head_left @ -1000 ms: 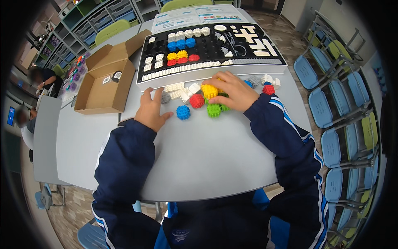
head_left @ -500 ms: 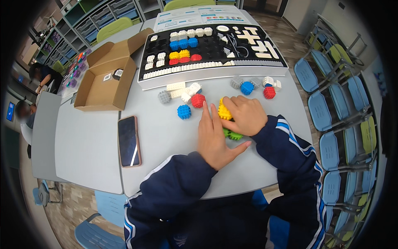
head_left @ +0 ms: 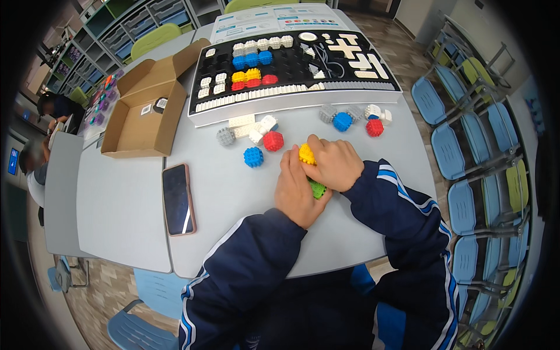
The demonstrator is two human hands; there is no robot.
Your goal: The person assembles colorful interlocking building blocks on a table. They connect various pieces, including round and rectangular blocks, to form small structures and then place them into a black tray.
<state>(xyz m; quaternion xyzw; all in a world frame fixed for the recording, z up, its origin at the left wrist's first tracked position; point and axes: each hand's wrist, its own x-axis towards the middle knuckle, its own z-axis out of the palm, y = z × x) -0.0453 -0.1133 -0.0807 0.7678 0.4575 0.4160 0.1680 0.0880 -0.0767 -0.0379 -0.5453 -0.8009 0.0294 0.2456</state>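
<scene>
Cupped over the grey table (head_left: 233, 198), nearest the wearer: studded green block (head_left: 318, 188), clasped between thumb and fingers of left hand (head_left: 295, 193). Gripped from above by curled fingers of right hand (head_left: 336, 161), just beyond: studded yellow block (head_left: 306, 153); joint hidden. Probably called for firm left bracing and square, even right-hand pressure. Lay farther: studded blue block (head_left: 253, 157), studded red block (head_left: 273, 141), then white-sided parts tray (head_left: 262, 109).

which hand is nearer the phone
Left: the left hand is to the right of the phone; the right hand is farther right.
</scene>
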